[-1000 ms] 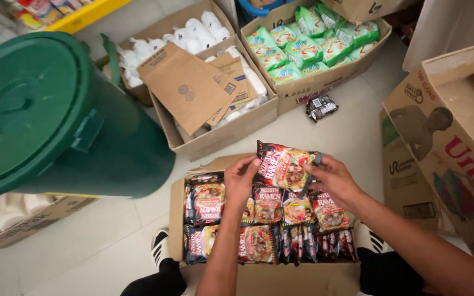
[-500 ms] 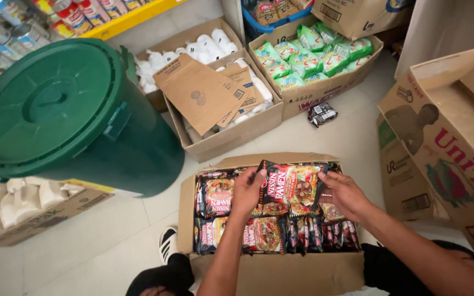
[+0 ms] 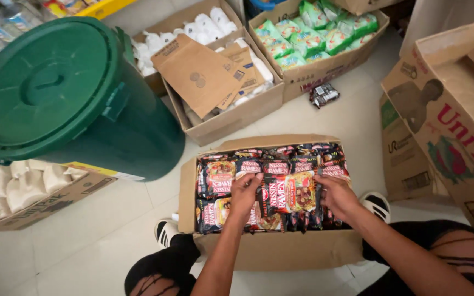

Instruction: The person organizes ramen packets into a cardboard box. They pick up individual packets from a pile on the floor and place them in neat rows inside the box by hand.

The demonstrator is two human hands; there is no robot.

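Between your knees, an open cardboard box (image 3: 270, 249) sits on the pale tiled floor, packed with dark red-and-black noodle packets (image 3: 220, 178). Your left hand (image 3: 245, 192) and your right hand (image 3: 337, 196) are both down in it, gripping one noodle packet (image 3: 291, 192) by its two short edges — fingers curled over the left side, thumb and fingers pinching the right. That packet lies face up, flat across the middle of the box, on top of the rows beneath it.

Off to your left stands a large green bin (image 3: 72, 98) with its lid on, close to the box's corner. Beyond your box, another carton (image 3: 231, 118) holds white packs and loose cardboard flaps, and beside it a carton of green packets (image 3: 316, 33). One small dark packet (image 3: 323, 94) lies alone on the tiles between those cartons and yours. At your right — a tall printed carton (image 3: 451, 120), lying open.
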